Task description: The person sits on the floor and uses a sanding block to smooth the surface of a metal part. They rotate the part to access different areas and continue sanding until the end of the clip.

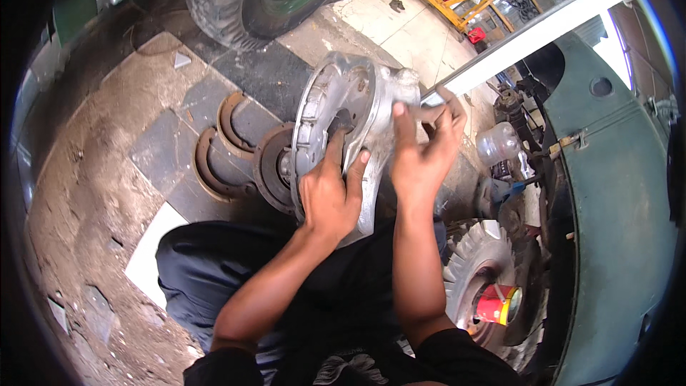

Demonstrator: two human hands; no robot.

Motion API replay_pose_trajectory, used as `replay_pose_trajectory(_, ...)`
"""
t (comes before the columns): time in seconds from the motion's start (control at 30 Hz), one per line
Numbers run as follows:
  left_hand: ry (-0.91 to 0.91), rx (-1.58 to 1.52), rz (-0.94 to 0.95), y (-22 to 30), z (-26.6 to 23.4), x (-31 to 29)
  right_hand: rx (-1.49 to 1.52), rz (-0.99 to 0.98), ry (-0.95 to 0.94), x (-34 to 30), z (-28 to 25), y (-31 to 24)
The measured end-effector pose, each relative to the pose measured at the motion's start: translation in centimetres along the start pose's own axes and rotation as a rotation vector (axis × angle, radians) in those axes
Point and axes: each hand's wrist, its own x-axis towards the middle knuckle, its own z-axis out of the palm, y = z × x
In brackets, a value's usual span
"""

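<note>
Left grip (327,200) pinches a silver-grey, bell-shaped cast-metal housing (379,129), fingers inside its open face and thumb against the outer flange. Right grip (421,161) is bent beside the housing's narrower far end, thumb and fingers curved; whether it closes on anything cannot be told.

The housing is tilted between the two hands, in front of the dark trousers (214,261), its open face turned left; whether the legs carry any weight is unclear. It should be heavy and quite stiff, perhaps slick wherever grease remains, and thin edges could chip if dropped. The flange looks the surest hold, with a second hand under the narrow end.

Its skin is dull and stained, with ribs set around the wide rim. To the left, two rusty brown crescent-shaped metal shoes (203,161) lie on grey tiles (158,150), next to a dark round metal disc with a rusty rim (266,164). At far left stands a chunky black tyre with a green wheel (229,7); at near right, a grey ribbed tyre (461,271) sits by a red and yellow can (493,306).
</note>
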Motion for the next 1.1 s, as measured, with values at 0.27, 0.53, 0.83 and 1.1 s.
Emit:
replay_pose_trajectory(0.27, 0.021, -0.104, 0.005, -0.4, 1.1, -0.9, 0.082, 0.095, -0.036, 3.2, 2.1, 0.2)
replay_pose_trajectory(0.53, 0.232, -0.037, 0.400, -1.6, 0.5, 0.4, 0.429, 0.278, -0.099, 1.6, 1.2, -0.5)
replay_pose_trajectory(0.83, -0.695, -0.377, 0.127, 4.3, 0.8, 17.6, 0.438, 0.338, -0.049, 1.5, 1.4, -0.3)
replay_pose_trajectory(1.1, -0.608, -0.416, 0.260, 2.6, 1.2, 17.3, 0.096, 0.062, 0.014, -0.5, 0.2, -1.3)
